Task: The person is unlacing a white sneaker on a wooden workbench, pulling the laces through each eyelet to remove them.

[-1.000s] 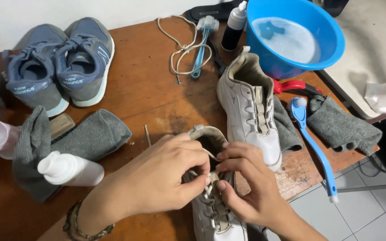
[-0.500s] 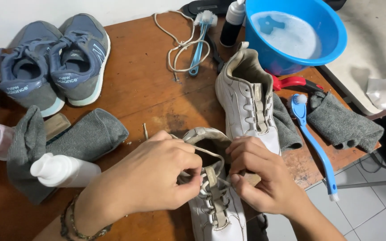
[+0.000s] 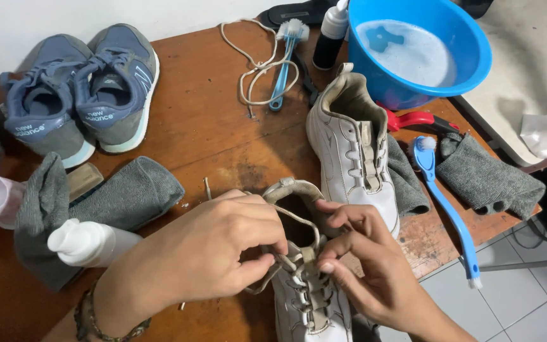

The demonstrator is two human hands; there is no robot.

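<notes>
Wooden table (image 3: 204, 126), cluttered. White shoe (image 3: 308, 304) at near edge, between both hands. Left hand (image 3: 216, 253) fingers pinch its lace (image 3: 299, 221); right hand (image 3: 362, 259) fingers grip the lace at the eyelets.

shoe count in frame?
4. Two blue-grey sneakers sit side by side at the table's far left, one white shoe lies beside the blue basin, another white shoe is under both hands. None visibly hidden.
</notes>
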